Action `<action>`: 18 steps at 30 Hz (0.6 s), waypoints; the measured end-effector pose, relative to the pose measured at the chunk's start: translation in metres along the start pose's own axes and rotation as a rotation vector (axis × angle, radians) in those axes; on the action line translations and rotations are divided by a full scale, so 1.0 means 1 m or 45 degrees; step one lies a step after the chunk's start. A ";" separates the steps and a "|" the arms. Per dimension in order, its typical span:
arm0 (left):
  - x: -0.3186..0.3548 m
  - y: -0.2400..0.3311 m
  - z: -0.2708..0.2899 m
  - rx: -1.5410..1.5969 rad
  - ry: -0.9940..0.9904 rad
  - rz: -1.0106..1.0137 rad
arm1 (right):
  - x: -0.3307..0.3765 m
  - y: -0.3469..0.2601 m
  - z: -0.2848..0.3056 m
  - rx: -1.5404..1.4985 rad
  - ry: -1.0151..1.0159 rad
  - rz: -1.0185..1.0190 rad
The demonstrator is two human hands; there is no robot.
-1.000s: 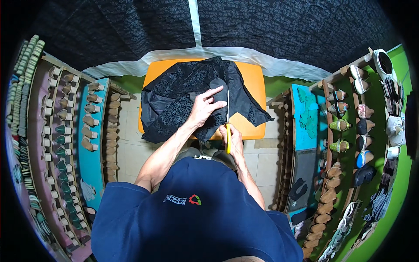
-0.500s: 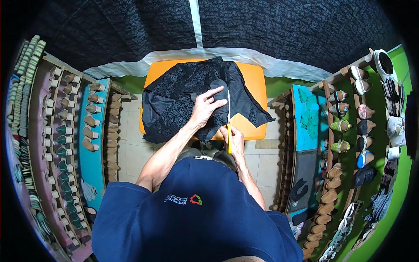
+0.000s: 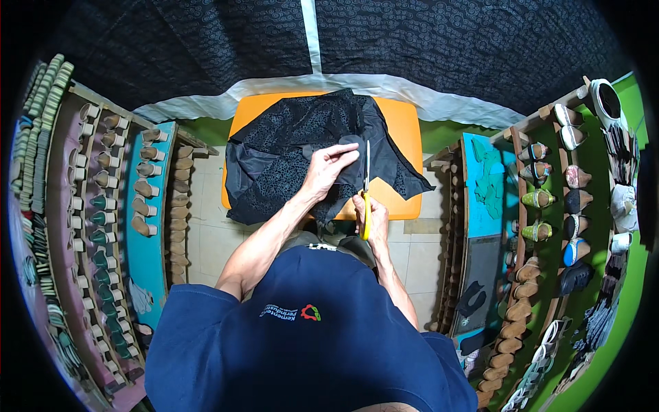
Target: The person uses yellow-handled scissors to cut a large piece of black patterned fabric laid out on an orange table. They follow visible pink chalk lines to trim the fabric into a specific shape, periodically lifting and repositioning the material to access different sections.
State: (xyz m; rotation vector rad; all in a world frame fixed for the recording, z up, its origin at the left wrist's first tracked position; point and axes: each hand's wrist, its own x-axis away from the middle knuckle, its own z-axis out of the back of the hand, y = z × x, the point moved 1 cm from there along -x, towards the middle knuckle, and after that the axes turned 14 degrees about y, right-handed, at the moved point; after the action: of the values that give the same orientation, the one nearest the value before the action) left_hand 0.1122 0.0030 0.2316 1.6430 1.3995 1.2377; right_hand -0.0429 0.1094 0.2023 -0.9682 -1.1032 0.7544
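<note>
My right hand (image 3: 375, 221) grips yellow-handled scissors (image 3: 366, 199), whose narrow blades point away from me and look nearly closed. Just left of the blades, my left hand (image 3: 324, 173) has its fingers drawn together on a small dark piece of material (image 3: 350, 140) with a rounded edge. The hand covers part of that piece. Beneath both hands a large black patterned fabric (image 3: 274, 147) lies spread and creased, with a plain dark side (image 3: 395, 161) showing at the right. An orange table (image 3: 405, 123) carries it.
Shelves of shoe lasts (image 3: 143, 189) stand at my left. On the right are racks with shoes (image 3: 537, 199) and more brown lasts (image 3: 515, 329), beside a blue panel holding green scraps (image 3: 489, 182). A dark patterned cloth (image 3: 439, 41) hangs beyond the table.
My left fingers, spread over the dark piece before, have come together. The scissors have shifted slightly right and tilted, and the right hand has moved with them.
</note>
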 end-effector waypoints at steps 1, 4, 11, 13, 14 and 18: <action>-0.005 0.002 0.004 -0.014 0.023 -0.010 | -0.001 0.003 0.001 -0.011 -0.037 -0.013; -0.017 0.018 0.016 -0.175 -0.101 0.010 | 0.000 0.020 0.006 -0.123 -0.259 0.041; -0.026 0.055 0.031 -0.380 -0.415 0.164 | 0.009 0.014 0.015 -0.047 -0.467 0.066; -0.027 0.057 0.031 -0.382 -0.464 0.179 | 0.009 0.008 0.016 -0.058 -0.488 0.035; -0.027 0.058 0.032 -0.400 -0.464 0.213 | 0.010 0.005 0.015 -0.020 -0.477 0.075; -0.032 0.055 0.034 -0.533 -0.529 0.231 | 0.009 0.006 0.014 0.068 -0.444 0.076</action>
State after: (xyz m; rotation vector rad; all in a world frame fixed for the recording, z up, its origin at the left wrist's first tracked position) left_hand 0.1645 -0.0367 0.2617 1.6282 0.6987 1.1102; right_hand -0.0535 0.1228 0.2023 -0.8456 -1.3515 1.0230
